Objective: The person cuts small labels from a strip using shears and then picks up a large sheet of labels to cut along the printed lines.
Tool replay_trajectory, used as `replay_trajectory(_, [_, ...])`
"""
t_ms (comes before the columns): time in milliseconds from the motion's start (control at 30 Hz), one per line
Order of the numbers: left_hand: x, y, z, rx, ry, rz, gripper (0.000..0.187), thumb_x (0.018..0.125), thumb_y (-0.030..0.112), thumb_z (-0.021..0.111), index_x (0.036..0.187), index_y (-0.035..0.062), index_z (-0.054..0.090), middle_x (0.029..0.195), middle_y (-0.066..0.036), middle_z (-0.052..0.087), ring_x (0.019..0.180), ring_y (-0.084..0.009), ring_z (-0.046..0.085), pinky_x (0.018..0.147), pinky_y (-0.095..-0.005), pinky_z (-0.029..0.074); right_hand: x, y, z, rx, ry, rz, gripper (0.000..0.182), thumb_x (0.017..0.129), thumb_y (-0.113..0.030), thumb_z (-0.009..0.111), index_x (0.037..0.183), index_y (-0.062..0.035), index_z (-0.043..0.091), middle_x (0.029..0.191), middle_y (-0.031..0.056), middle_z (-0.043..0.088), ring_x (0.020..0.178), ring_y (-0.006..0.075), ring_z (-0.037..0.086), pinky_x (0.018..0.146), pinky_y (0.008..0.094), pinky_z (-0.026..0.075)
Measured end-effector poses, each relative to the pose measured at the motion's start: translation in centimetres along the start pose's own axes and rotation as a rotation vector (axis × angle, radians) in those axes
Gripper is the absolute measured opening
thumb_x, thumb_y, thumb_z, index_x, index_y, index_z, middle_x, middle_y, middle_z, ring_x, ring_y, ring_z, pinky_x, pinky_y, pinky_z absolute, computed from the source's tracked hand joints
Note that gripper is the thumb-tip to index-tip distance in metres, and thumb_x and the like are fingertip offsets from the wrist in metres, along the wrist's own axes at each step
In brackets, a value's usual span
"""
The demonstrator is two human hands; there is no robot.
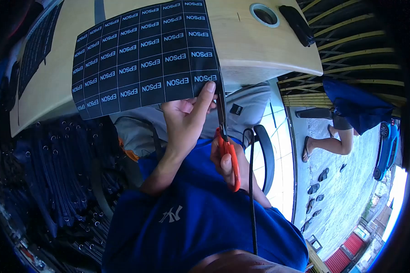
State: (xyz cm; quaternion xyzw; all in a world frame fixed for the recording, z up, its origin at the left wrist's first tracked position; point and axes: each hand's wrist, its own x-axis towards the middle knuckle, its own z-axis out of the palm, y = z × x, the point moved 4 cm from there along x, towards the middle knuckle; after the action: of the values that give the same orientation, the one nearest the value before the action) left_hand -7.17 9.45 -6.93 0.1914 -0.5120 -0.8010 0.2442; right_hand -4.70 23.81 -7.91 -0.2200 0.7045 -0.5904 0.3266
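My left hand pinches the lower right corner of a black sheet printed with rows of white EPSON labels in a grid, the thumb on top. My right hand is closed around the orange-red handles of a pair of scissors. The scissor blades point up along the right edge of the sheet, close to my left thumb. How far apart the blades are is hard to see. A small black EPSON label lies on the grey cloth over my lap.
The sheet extends over a light wooden table, which has a round grommet hole and a black pouch-like item. Another dark sheet lies at left. Dark straps with metal rings hang below. A person's leg shows at right.
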Motion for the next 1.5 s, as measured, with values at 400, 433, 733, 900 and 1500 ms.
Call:
replay_trajectory(400, [-0.6,-0.7,-0.5,-0.036,-0.103,-0.069,0.015,0.082,0.009,0.065,0.090,-0.0029,0.061,0.081,-0.006,0.063,0.070,-0.0105,0.062,0.059,-0.0211,0.051,1.2,-0.2,0.1,0.027,0.054,0.013,0.057,0.087,-0.057,0.039,0.080,-0.0007,0.045,0.063,0.0090,0.045,0.054,0.0214,0.048,0.053,0.0329,0.039])
replay_trajectory(433, [-0.7,-0.7,-0.5,-0.037,-0.104,-0.072,0.015,0.082,0.009,0.065,0.090,-0.0029,0.061,0.081,-0.006,0.063,0.070,-0.0105,0.062,0.059,-0.0211,0.051,1.2,-0.2,0.1,0.023,0.063,0.027,0.058,0.087,-0.057,0.038,0.080,-0.0007,0.045,0.063,0.0091,0.046,0.054,0.0213,0.048,0.053,0.0327,0.039])
replay_trajectory(733, [-0.5,-0.4,-0.4,-0.063,-0.116,-0.087,0.018,0.082,0.011,0.066,0.094,-0.0014,0.060,0.084,-0.005,0.061,0.071,-0.0098,0.060,0.060,-0.0225,0.051,1.7,-0.4,0.0,0.026,0.027,0.056,0.059,0.087,-0.059,0.036,0.078,-0.0013,0.046,0.061,0.0074,0.047,0.053,0.0195,0.049,0.051,0.0310,0.040])
replay_trajectory(900, [-0.3,-0.7,-0.7,0.042,0.083,-0.145,0.021,0.084,0.017,0.064,0.096,0.0003,0.060,0.085,-0.004,0.061,0.070,-0.0080,0.059,0.058,-0.0218,0.051,1.7,-0.6,0.1,0.010,0.045,0.056,0.060,0.087,-0.060,0.037,0.076,-0.0016,0.046,0.059,0.0066,0.046,0.053,0.0183,0.049,0.051,0.0307,0.039])
replay_trajectory(1500, [-0.4,-0.3,-0.4,0.059,0.108,-0.097,0.018,0.084,0.017,0.065,0.092,0.0005,0.062,0.079,-0.002,0.061,0.063,-0.0053,0.056,0.053,-0.0195,0.048,1.7,-0.6,0.2,0.098,0.032,0.076,0.058,0.087,-0.059,0.038,0.072,-0.0029,0.045,0.052,0.0020,0.045,0.045,0.0123,0.046,0.043,0.0264,0.036])
